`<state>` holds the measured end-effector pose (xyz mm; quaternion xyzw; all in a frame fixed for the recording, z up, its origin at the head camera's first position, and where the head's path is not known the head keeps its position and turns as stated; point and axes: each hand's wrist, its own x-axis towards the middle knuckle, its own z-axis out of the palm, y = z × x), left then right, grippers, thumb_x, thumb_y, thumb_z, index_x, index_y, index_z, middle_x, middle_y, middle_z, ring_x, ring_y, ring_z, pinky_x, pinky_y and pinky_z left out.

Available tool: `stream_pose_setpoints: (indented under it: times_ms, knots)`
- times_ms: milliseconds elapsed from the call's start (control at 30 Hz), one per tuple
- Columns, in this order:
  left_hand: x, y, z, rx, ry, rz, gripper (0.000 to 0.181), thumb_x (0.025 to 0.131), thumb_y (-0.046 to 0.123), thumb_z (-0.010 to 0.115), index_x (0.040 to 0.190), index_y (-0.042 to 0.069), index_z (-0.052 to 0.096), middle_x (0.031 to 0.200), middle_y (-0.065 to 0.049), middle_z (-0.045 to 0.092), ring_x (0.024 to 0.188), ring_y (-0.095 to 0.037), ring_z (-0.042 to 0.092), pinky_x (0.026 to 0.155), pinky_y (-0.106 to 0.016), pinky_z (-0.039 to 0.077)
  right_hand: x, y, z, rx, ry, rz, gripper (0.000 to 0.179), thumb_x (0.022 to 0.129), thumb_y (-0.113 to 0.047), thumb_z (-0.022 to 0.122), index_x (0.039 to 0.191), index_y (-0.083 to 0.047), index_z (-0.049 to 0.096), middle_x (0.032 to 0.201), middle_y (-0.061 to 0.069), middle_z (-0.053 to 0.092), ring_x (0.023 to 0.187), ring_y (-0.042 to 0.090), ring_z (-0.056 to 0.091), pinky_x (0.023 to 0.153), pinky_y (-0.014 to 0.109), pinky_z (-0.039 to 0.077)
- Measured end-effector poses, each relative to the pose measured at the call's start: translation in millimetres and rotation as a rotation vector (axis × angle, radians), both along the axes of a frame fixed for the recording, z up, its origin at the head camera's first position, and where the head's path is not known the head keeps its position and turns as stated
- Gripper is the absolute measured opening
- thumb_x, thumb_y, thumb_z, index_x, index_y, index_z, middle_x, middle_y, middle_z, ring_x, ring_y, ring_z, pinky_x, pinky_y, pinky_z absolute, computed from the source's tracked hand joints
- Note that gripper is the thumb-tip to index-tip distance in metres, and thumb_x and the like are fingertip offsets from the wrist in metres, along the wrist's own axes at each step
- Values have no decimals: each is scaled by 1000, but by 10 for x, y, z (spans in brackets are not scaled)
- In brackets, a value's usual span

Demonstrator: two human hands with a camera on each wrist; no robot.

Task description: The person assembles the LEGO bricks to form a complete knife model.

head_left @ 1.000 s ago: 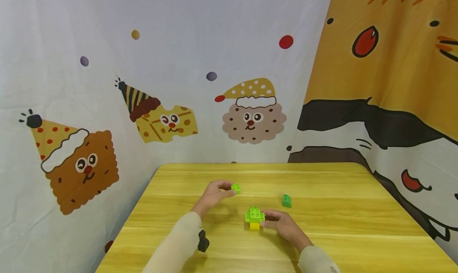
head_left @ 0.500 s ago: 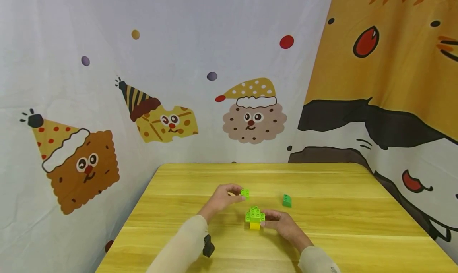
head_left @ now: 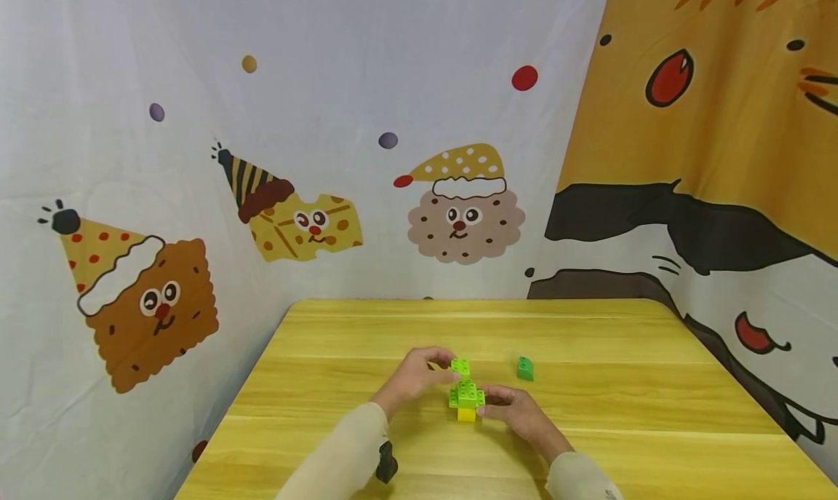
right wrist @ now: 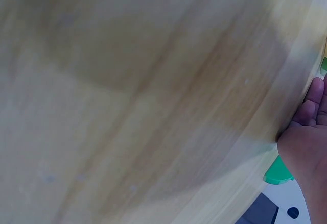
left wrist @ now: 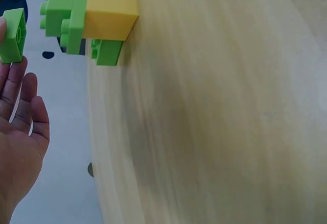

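In the head view, my left hand [head_left: 417, 376] pinches a small lime-green toy building brick [head_left: 461, 367] by its side, just above and behind a stack. The left wrist view shows this brick [left wrist: 14, 36] tilted, its hollow underside turned towards the stack and apart from it. The stack has studded lime-green bricks [head_left: 467, 392] on top of a yellow block [head_left: 467, 415], which stands on the table. At the stack's right side my right hand [head_left: 519, 411] grips the lime-green part between thumb and fingers. In the right wrist view, that hand [right wrist: 309, 132] hides most of the stack.
A darker green brick with a curved side [head_left: 525, 368] lies on the wooden table [head_left: 622, 383], behind and right of the stack. A printed cloth [head_left: 393, 70] hangs behind the table's far edge. A black device [head_left: 387, 462] is on my left wrist.
My left hand has moved right and towards me with the lime-green brick, from left of the stack to just over its back. The right hand and the stack have stayed in place.
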<state>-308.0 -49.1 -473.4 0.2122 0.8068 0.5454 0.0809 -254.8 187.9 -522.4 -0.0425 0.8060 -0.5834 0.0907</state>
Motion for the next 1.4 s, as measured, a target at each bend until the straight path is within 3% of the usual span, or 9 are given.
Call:
stream_pose_setpoints:
  times_ms: [733, 1400]
  knots:
    - [85, 63, -165, -32, 10, -36, 25, 87, 33, 79, 107, 20, 73, 101, 7, 63, 97, -22, 56, 78, -33, 48, 15, -1, 2, -9, -7, 18, 49, 87, -28, 78, 128, -3, 65, 123, 13, 65, 112, 30, 59, 96, 54, 45]
    - [126, 74, -165, -35, 30, -56, 24, 85, 32, 80, 105, 22, 73, 99, 7, 62, 96, -22, 55, 78, -33, 45, 15, -5, 10, 0, -6, -4, 50, 86, -27, 79, 127, -2, 65, 121, 13, 66, 111, 30, 59, 97, 54, 45]
